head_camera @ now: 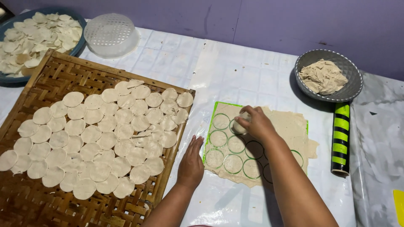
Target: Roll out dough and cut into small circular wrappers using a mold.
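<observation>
We see blue bowl point(8, 77) of dough rounds far left, woven tray point(46, 201) covered with cut discs point(101, 138). Our left hand point(191, 162) flat on table, fingers together, holding nothing, just beside dough sheet point(286, 126). Our right hand point(256, 124) clamped on round cutter point(240, 125), pressing sheet. Striped rolling pin point(341, 138), grey bowl point(355, 86) of dough at right.

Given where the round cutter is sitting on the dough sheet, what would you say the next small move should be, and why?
Probably lift the round cutter in the right hand and press it into the uncut dough sheet just to its right: circles already fill the left part, while the left hand rests flat beside the green mat.
</observation>
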